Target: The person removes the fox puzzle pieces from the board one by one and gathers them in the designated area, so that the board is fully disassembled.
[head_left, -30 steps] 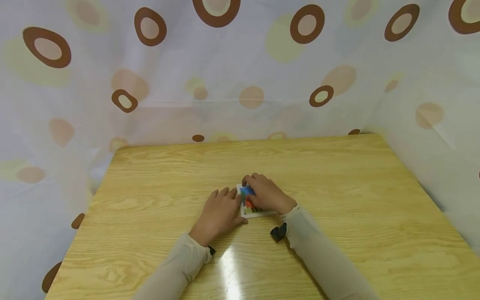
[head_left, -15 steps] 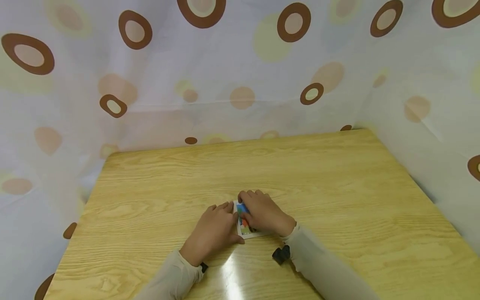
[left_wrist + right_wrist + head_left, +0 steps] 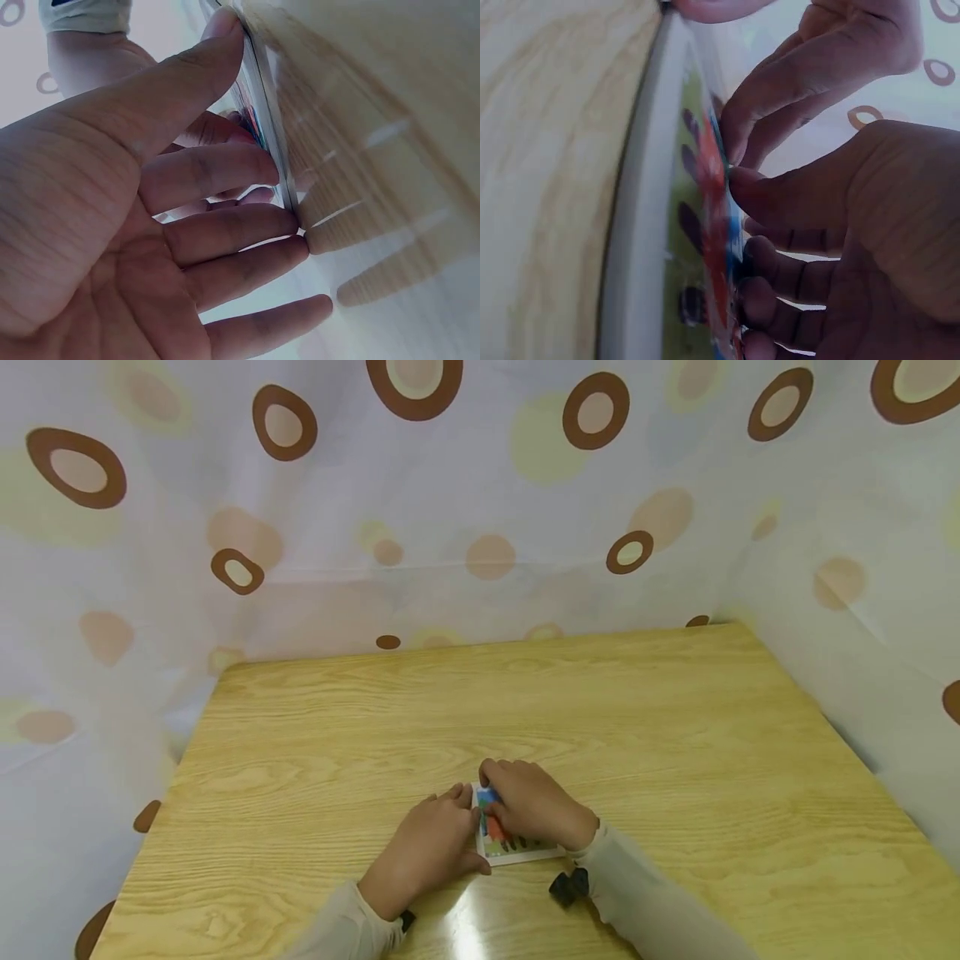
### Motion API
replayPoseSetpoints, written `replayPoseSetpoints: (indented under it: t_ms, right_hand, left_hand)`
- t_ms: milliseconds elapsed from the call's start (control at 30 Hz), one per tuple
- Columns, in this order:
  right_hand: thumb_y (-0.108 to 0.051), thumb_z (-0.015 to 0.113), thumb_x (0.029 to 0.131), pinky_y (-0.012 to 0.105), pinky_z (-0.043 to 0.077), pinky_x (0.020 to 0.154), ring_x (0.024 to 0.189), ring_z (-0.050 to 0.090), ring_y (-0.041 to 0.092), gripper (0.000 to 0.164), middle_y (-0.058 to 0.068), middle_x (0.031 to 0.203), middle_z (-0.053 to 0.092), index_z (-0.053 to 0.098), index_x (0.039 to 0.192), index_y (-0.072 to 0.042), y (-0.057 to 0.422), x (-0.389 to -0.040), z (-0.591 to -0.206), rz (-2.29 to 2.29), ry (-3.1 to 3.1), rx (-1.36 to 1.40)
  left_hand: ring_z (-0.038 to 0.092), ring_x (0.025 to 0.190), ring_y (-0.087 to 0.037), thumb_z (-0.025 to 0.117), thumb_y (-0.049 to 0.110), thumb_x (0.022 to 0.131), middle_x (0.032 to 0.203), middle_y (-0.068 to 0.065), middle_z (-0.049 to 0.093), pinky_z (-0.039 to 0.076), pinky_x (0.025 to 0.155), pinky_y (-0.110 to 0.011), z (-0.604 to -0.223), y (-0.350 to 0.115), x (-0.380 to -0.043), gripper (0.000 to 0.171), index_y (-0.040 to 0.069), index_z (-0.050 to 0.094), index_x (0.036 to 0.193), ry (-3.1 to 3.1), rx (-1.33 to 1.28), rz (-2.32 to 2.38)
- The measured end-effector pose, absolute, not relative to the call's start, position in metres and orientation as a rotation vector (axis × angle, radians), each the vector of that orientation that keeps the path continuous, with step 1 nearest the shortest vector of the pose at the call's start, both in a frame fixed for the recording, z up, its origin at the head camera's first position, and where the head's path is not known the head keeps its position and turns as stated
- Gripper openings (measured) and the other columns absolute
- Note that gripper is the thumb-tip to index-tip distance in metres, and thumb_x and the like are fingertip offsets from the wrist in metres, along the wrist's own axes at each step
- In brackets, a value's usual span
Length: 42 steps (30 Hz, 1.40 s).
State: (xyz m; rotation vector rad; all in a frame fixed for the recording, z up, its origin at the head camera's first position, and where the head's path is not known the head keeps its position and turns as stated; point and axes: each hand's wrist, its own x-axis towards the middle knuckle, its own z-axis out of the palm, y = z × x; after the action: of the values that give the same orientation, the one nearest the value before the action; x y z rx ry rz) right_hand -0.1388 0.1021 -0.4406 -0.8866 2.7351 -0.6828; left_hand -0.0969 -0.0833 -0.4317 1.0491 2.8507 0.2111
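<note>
A small picture board (image 3: 517, 858) with a white border lies flat on the wooden table (image 3: 322, 735). Its glossy picture (image 3: 714, 187) shows red, green and blue areas with dark marks. My left hand (image 3: 427, 847) lies along the board's left side, fingers extended, thumb at the near left corner, index fingertip at the picture's edge. My right hand (image 3: 536, 802) arches over the board and covers its right part. In the right wrist view, its thumb and bent fingertips touch the picture, close to the left fingertips; I cannot tell whether they pinch a piece of it.
A white cloth (image 3: 450, 593) printed with brown rings and pale spots hangs behind the table and along its sides. A black wrist device (image 3: 570, 887) sits under the right cuff. A bright reflection (image 3: 467, 931) shines on the tabletop in front of the hands.
The head view has tilted, so board and hands sit lower in it. The right thumb has shifted slightly left across the picture towards the left index finger. The left hand keeps its place.
</note>
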Motion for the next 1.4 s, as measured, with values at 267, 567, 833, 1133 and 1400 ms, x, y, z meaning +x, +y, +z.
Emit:
replayPoseSetpoints:
  t_ms: [267, 567, 833, 1133, 1400]
  right_hand:
    - [-0.003, 0.071, 0.095, 0.036, 0.047, 0.070, 0.075, 0.050, 0.018, 0.017, 0.005, 0.090, 0.059, 0.059, 0.108, -0.001, 0.106, -0.147, -0.439, -0.726, 2.746, -0.915]
    - [-0.003, 0.069, 0.096, 0.035, 0.044, 0.070, 0.076, 0.049, 0.018, 0.017, 0.004, 0.092, 0.058, 0.057, 0.109, -0.002, 0.107, -0.149, -0.439, -0.810, 2.669, -0.903]
    - [-0.001, 0.066, 0.097, 0.035, 0.045, 0.072, 0.078, 0.048, 0.017, 0.014, 0.005, 0.096, 0.057, 0.058, 0.109, -0.003, 0.107, -0.146, -0.440, -0.819, 2.666, -0.891]
    - [-0.004, 0.069, 0.094, 0.034, 0.040, 0.067, 0.073, 0.043, 0.018, 0.018, 0.004, 0.093, 0.046, 0.056, 0.106, -0.004, 0.104, -0.142, -0.444, -0.791, 2.694, -0.930]
    - [-0.013, 0.074, 0.096, 0.036, 0.039, 0.070, 0.075, 0.043, 0.019, 0.025, 0.005, 0.097, 0.043, 0.053, 0.106, -0.006, 0.104, -0.139, -0.446, -0.872, 2.678, -0.903]
  left_hand:
    - [0.059, 0.129, -0.039, 0.088, 0.053, 0.074, 0.139, -0.024, 0.061, 0.056, 0.094, -0.051, -0.428, -0.080, -0.106, 0.066, 0.002, 0.077, 0.114, 2.873, 1.058, 0.216]
    - [0.057, 0.132, -0.040, 0.089, 0.050, 0.075, 0.141, -0.026, 0.059, 0.054, 0.096, -0.055, -0.425, -0.082, -0.105, 0.067, 0.000, 0.075, 0.118, 2.847, 1.035, 0.245]
    - [0.058, 0.130, -0.040, 0.089, 0.050, 0.074, 0.139, -0.026, 0.060, 0.055, 0.094, -0.055, -0.425, -0.082, -0.101, 0.062, 0.001, 0.076, 0.111, 2.852, 1.025, 0.237]
    - [0.056, 0.133, -0.040, 0.089, 0.049, 0.075, 0.140, -0.027, 0.058, 0.054, 0.094, -0.058, -0.426, -0.080, -0.097, 0.066, -0.001, 0.076, 0.115, 2.827, 0.988, 0.217]
    - [0.055, 0.134, -0.040, 0.089, 0.050, 0.075, 0.142, -0.027, 0.058, 0.053, 0.096, -0.058, -0.428, -0.081, -0.095, 0.067, -0.001, 0.075, 0.117, 2.820, 0.957, 0.220]
